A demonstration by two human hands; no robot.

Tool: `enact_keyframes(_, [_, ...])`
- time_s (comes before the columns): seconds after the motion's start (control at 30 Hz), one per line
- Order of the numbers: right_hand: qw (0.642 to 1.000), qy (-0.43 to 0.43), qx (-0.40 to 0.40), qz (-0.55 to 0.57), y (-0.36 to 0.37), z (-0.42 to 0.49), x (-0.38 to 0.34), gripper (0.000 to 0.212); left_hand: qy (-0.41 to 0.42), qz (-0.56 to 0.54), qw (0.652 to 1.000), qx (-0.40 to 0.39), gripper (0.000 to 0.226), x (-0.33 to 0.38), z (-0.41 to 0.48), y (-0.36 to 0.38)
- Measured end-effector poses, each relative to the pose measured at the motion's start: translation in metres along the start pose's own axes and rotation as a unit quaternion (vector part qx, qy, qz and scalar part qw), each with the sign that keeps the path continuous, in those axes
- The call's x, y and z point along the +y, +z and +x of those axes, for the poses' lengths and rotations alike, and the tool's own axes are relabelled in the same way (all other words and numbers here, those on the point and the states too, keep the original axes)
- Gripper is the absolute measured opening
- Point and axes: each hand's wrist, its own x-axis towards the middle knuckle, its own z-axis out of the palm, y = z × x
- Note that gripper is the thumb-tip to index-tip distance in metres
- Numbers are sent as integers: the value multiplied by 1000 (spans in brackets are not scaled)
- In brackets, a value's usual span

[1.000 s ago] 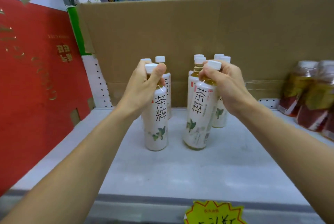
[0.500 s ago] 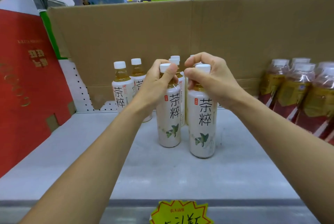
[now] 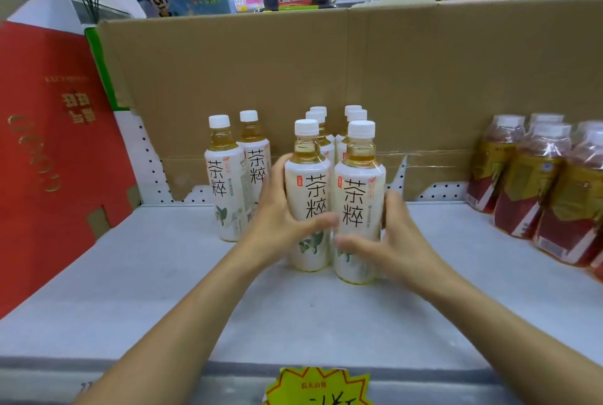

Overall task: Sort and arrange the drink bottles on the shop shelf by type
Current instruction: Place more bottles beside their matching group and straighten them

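Several white-labelled tea bottles with white caps stand on the grey shelf (image 3: 163, 290). Two stand side by side at the front: the left front bottle (image 3: 308, 189) and the right front bottle (image 3: 359, 195). My left hand (image 3: 277, 225) wraps the body of the left one, thumb across its label. My right hand (image 3: 391, 241) wraps the body of the right one, thumb low on its front. Behind them more tea bottles (image 3: 354, 117) line up in two rows. Two further tea bottles (image 3: 228, 176) stand to the left.
Red-labelled drink bottles (image 3: 538, 189) in shrink wrap fill the right end of the shelf. A cardboard sheet (image 3: 293, 78) backs the shelf and a red box (image 3: 49, 159) walls its left side. A yellow price tag (image 3: 319, 386) hangs on the front edge.
Both hands held the two front bottles by their necks and brought them together in the middle. Now both hands have dropped to grip the bottle bodies, which stand touching side by side.
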Motion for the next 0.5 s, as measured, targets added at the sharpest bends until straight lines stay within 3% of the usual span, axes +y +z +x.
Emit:
enact_keyframes(0.2, [1000,20,2,-16,3,11,11,69,-25,21,999,1,103,-18,-5,10])
enact_keyframes(0.5, [999,10,30,15,4,14,20,56,-26,-1,1000,1,76,-24,-7,14])
